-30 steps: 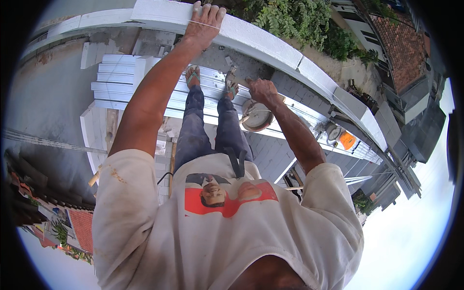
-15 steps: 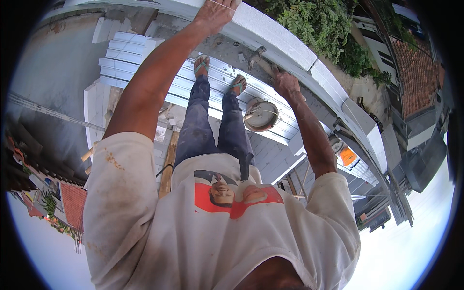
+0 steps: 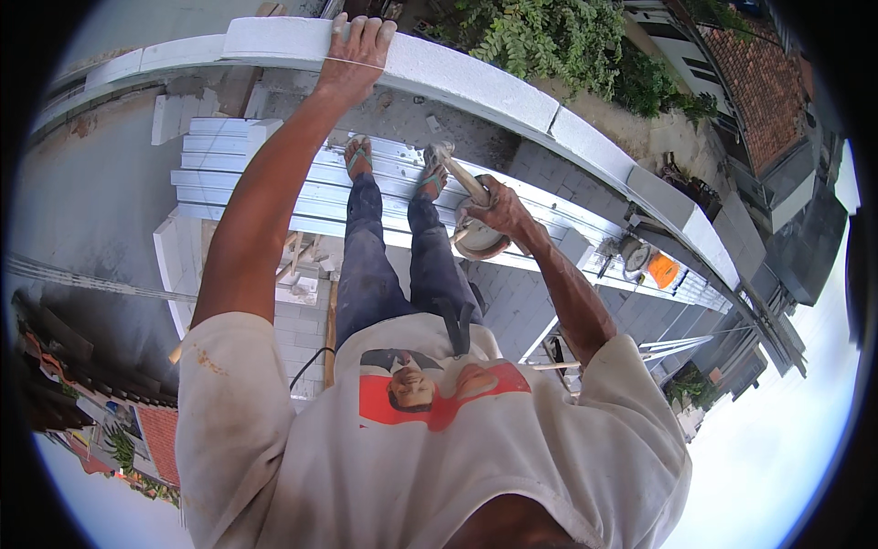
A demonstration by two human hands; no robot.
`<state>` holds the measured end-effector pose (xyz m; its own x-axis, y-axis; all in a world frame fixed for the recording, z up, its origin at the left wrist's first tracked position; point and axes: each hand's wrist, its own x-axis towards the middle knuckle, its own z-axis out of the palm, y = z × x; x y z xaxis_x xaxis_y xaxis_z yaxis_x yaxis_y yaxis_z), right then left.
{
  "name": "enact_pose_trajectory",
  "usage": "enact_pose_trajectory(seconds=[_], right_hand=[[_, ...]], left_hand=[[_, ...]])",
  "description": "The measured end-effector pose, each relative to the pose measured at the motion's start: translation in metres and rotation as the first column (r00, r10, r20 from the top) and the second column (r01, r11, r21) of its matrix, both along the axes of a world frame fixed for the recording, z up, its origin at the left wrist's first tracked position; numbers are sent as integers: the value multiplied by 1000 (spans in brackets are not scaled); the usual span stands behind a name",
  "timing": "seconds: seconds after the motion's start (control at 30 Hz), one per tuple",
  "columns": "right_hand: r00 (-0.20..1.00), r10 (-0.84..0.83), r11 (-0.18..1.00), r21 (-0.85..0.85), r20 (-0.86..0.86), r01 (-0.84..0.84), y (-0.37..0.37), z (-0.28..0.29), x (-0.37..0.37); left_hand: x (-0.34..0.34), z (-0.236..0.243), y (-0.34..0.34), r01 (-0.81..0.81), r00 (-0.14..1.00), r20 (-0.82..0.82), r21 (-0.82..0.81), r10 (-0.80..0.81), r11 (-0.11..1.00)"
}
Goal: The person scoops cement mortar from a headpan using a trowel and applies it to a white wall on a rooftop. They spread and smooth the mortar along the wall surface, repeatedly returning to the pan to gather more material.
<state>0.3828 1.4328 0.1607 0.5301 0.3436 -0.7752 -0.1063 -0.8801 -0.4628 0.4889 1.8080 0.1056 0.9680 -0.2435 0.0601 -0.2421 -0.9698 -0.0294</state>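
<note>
My left hand [image 3: 357, 62] grips a long white block [image 3: 283, 41] on top of the curved-looking wall, its fingers bent over the far edge. A thin pale string crosses the back of that hand. In my right hand [image 3: 501, 209] is a hammer [image 3: 469, 183], held by its wooden handle. The hammer's metal head points away from me, over my right foot and apart from the wall. Partly behind my right hand, a round bucket [image 3: 483, 242] with grey stuff inside stands on the planking.
My sandalled feet stand on ribbed metal sheets [image 3: 238, 178]. More white blocks [image 3: 594, 142] continue the wall to the right. An orange object [image 3: 663, 270] lies further along the sheets. Leafy plants [image 3: 540, 55] and tiled roofs [image 3: 754, 87] are beyond the wall.
My right hand has brought the hammer away from the wall, back toward my body and left. The view has shifted, showing more of the wall top. My left hand stays on the block.
</note>
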Motion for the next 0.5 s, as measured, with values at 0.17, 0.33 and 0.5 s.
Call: enact_pose_trajectory(seconds=[0.17, 0.33, 0.5], right_hand=[[988, -138, 983, 114, -62, 145, -33, 29, -69], [956, -251, 968, -27, -154, 250, -17, 93, -78], [958, -287, 955, 86, 17, 284, -26, 121, -86]], left_hand=[[4, 3, -1, 24, 998, 62, -102, -18, 994], [0, 8, -1, 17, 999, 33, -80, -14, 997], [1, 9, 0, 18, 1000, 20, -90, -16, 996]])
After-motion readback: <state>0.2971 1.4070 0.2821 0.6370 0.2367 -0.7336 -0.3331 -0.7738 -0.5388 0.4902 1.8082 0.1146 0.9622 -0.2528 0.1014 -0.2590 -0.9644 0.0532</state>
